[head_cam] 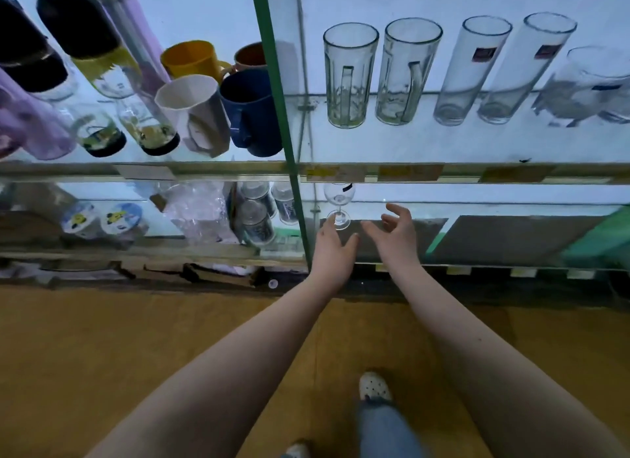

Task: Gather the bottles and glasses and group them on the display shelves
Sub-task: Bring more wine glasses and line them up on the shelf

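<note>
- I'd pinch the wine glass (339, 202) low on the stem and lift straight, that thin foot probably tips easy
- it's upright on the lower glass shelf (477, 267), just right of the green post (289, 144)
- left hand (332, 244) at its foot, fingers straight, gripping nothing; can't tell if touching
- right hand (392, 231) hovers beside, fingers spread, empty

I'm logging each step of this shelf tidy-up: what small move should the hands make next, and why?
Probably close the left hand round the stem of the small clear stemmed wine glass. It stands upright on the lower glass shelf, the left fingertips are at its foot, and the right hand hovers open beside it, holding nothing.
</note>
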`<act>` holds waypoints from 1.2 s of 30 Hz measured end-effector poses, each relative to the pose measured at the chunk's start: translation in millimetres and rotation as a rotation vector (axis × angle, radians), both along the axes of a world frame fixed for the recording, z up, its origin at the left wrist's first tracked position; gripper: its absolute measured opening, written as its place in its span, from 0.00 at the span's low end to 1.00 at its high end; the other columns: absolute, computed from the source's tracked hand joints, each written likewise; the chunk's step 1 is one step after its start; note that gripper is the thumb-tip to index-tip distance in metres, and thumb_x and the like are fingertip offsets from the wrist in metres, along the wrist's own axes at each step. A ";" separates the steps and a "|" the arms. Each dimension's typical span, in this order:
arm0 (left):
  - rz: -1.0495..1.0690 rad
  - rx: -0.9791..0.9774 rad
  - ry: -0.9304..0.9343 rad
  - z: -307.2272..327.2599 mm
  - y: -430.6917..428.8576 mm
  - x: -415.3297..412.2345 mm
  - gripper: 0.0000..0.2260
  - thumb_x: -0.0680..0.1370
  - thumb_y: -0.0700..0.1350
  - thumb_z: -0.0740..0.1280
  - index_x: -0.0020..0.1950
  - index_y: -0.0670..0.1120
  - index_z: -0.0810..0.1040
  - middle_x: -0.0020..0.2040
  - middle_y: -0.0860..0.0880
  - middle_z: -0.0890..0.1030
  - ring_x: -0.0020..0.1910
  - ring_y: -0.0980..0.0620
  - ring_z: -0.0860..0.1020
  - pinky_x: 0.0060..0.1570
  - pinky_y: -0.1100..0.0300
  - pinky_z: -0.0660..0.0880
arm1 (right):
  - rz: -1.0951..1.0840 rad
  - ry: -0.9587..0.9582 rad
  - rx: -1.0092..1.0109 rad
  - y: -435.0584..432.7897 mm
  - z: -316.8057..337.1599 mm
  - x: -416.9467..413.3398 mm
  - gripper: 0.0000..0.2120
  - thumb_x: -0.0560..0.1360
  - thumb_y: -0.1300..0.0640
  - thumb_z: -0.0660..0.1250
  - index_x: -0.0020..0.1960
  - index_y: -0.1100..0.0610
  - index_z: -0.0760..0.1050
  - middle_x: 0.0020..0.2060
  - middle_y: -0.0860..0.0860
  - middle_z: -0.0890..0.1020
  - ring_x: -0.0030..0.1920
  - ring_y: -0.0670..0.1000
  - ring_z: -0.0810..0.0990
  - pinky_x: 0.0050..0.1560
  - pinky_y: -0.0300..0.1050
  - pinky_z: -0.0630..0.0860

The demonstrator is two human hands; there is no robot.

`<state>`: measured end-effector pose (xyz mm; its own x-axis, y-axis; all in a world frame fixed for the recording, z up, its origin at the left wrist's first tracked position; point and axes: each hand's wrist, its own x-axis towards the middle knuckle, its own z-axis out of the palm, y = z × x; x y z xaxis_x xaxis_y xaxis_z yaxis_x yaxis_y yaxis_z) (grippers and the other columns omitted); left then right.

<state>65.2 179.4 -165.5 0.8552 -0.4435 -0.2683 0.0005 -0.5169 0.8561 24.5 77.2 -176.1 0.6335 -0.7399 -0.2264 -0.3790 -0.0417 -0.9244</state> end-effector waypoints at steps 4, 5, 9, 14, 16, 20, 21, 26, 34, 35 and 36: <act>0.073 -0.075 0.119 -41.9 -18.4 28.3 0.27 0.81 0.48 0.60 0.77 0.47 0.53 0.75 0.45 0.61 0.72 0.45 0.64 0.66 0.52 0.65 | -0.023 -0.032 -0.024 -5.8 -43.7 23.7 0.29 0.73 0.53 0.71 0.70 0.54 0.63 0.66 0.55 0.72 0.64 0.53 0.72 0.57 0.43 0.70; 0.120 -0.102 0.164 -50.7 -25.1 35.8 0.26 0.81 0.50 0.58 0.77 0.47 0.53 0.75 0.44 0.61 0.72 0.45 0.64 0.65 0.52 0.64 | -0.018 -0.035 -0.026 -8.7 -54.6 30.3 0.30 0.72 0.53 0.71 0.70 0.54 0.63 0.66 0.55 0.72 0.64 0.53 0.72 0.57 0.43 0.70; 0.268 -0.222 0.308 -89.1 -48.6 66.2 0.25 0.81 0.55 0.55 0.76 0.47 0.56 0.75 0.44 0.62 0.71 0.43 0.64 0.69 0.47 0.62 | -0.006 -0.064 -0.003 -24.0 -94.7 58.3 0.32 0.71 0.54 0.73 0.70 0.53 0.62 0.67 0.55 0.71 0.64 0.52 0.71 0.61 0.46 0.71; 0.385 -0.308 0.382 -139.9 -67.3 98.1 0.26 0.81 0.59 0.52 0.75 0.49 0.60 0.74 0.45 0.64 0.70 0.43 0.65 0.70 0.48 0.61 | 0.063 -0.115 -0.002 -41.7 -134.0 96.2 0.39 0.70 0.56 0.75 0.74 0.52 0.57 0.70 0.56 0.67 0.66 0.54 0.70 0.62 0.46 0.69; 0.427 -0.369 0.434 -154.4 -69.2 105.2 0.26 0.80 0.61 0.51 0.75 0.49 0.60 0.74 0.47 0.64 0.71 0.44 0.65 0.70 0.47 0.61 | 0.083 -0.127 0.004 -44.8 -145.8 112.6 0.44 0.68 0.56 0.76 0.75 0.51 0.54 0.72 0.56 0.64 0.68 0.55 0.68 0.65 0.48 0.68; 0.395 -0.452 0.429 -182.8 -72.8 113.8 0.33 0.73 0.70 0.53 0.70 0.51 0.69 0.68 0.49 0.73 0.65 0.47 0.72 0.68 0.49 0.66 | 0.080 -0.201 0.045 -50.0 -159.0 141.3 0.49 0.64 0.55 0.79 0.76 0.51 0.52 0.73 0.56 0.63 0.71 0.55 0.66 0.69 0.49 0.66; 0.392 -0.469 0.425 -197.3 -76.2 116.8 0.37 0.66 0.74 0.53 0.67 0.53 0.72 0.66 0.50 0.75 0.63 0.49 0.74 0.67 0.49 0.67 | 0.084 -0.219 0.034 -51.2 -159.4 146.6 0.48 0.65 0.56 0.78 0.76 0.51 0.53 0.73 0.55 0.64 0.70 0.55 0.67 0.66 0.45 0.67; 0.348 -0.487 0.452 -207.3 -75.2 109.7 0.39 0.63 0.73 0.53 0.69 0.55 0.70 0.66 0.53 0.75 0.65 0.51 0.73 0.69 0.49 0.64 | 0.040 -0.272 0.012 -49.3 -160.8 147.0 0.40 0.64 0.57 0.79 0.70 0.52 0.63 0.63 0.54 0.75 0.55 0.49 0.76 0.57 0.41 0.73; 0.301 -0.415 0.481 -151.1 -57.7 62.6 0.25 0.80 0.63 0.50 0.70 0.51 0.69 0.67 0.50 0.73 0.67 0.49 0.69 0.69 0.48 0.64 | -0.018 -0.240 0.032 -31.9 -140.3 80.8 0.39 0.64 0.58 0.79 0.68 0.49 0.64 0.57 0.48 0.74 0.55 0.48 0.76 0.51 0.39 0.74; 0.284 -0.401 0.481 -141.5 -52.5 53.0 0.24 0.80 0.62 0.49 0.69 0.51 0.69 0.66 0.49 0.72 0.67 0.48 0.69 0.69 0.48 0.64 | -0.033 -0.223 0.032 -27.9 -133.8 68.8 0.39 0.64 0.57 0.79 0.68 0.49 0.63 0.58 0.49 0.74 0.57 0.49 0.75 0.53 0.41 0.75; 0.270 -0.396 0.483 -132.5 -47.9 46.1 0.23 0.81 0.61 0.49 0.68 0.51 0.70 0.65 0.49 0.73 0.66 0.47 0.70 0.68 0.47 0.65 | -0.050 -0.199 0.024 -23.7 -126.9 57.6 0.39 0.64 0.56 0.79 0.68 0.48 0.63 0.60 0.51 0.74 0.59 0.50 0.75 0.55 0.43 0.75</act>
